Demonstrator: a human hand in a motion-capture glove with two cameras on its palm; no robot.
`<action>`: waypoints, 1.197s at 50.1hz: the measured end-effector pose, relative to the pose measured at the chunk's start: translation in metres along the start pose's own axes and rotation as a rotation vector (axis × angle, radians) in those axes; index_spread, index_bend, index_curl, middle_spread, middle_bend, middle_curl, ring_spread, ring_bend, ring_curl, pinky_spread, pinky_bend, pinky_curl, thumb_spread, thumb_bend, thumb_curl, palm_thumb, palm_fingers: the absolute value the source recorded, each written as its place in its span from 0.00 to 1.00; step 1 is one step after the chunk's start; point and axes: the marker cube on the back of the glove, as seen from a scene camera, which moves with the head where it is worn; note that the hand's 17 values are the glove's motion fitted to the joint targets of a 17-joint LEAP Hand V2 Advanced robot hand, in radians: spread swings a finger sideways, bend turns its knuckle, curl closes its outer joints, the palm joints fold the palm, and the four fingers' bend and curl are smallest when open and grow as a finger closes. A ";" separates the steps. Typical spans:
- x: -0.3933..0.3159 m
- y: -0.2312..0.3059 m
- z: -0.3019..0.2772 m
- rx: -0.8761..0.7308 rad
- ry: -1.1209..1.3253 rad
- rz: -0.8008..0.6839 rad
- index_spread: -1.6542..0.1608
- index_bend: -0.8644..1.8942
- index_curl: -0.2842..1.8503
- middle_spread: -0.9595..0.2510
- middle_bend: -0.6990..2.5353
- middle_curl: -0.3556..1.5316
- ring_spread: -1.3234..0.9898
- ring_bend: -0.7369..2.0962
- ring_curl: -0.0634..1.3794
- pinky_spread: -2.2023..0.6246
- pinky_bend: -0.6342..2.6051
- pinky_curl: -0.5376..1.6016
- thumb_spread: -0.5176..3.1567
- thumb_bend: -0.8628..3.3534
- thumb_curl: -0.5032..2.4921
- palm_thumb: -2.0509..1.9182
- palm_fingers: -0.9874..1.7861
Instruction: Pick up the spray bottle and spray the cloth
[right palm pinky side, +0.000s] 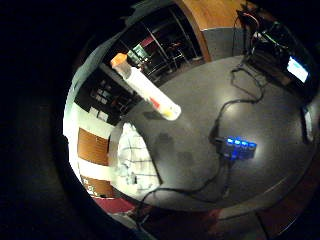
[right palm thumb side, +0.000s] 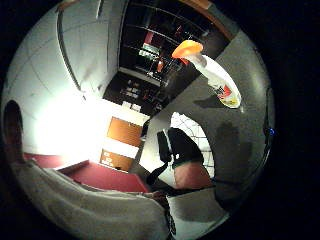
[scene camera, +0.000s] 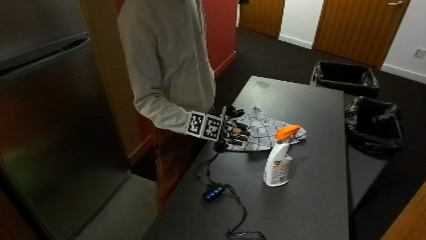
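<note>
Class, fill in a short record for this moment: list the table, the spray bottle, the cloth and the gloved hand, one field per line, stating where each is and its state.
table: dark top, a person stands at its side
spray bottle: white, orange trigger head, upright on the table, untouched
cloth: white with dark grid lines, lying crumpled near the bottle
right hand: black glove, over the cloth's edge, holding nothing
task step: bottle not yet picked up
</note>
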 end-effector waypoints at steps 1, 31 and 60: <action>0.001 -0.003 0.004 -0.002 -0.014 0.010 0.72 0.35 0.23 0.74 0.30 0.33 0.53 0.37 0.19 0.81 0.30 0.38 0.41 0.21 0.28 0.68 0.43; 0.036 -0.093 0.104 -0.109 -0.227 0.182 0.72 0.36 0.22 0.74 0.29 0.36 0.52 0.40 0.23 0.80 0.33 0.41 0.40 0.20 0.28 0.66 0.39; 0.011 -0.141 0.162 -0.287 -0.284 0.200 0.75 0.39 0.28 0.69 0.32 0.38 0.50 0.45 0.27 0.76 0.26 0.39 0.39 0.22 0.30 0.72 0.76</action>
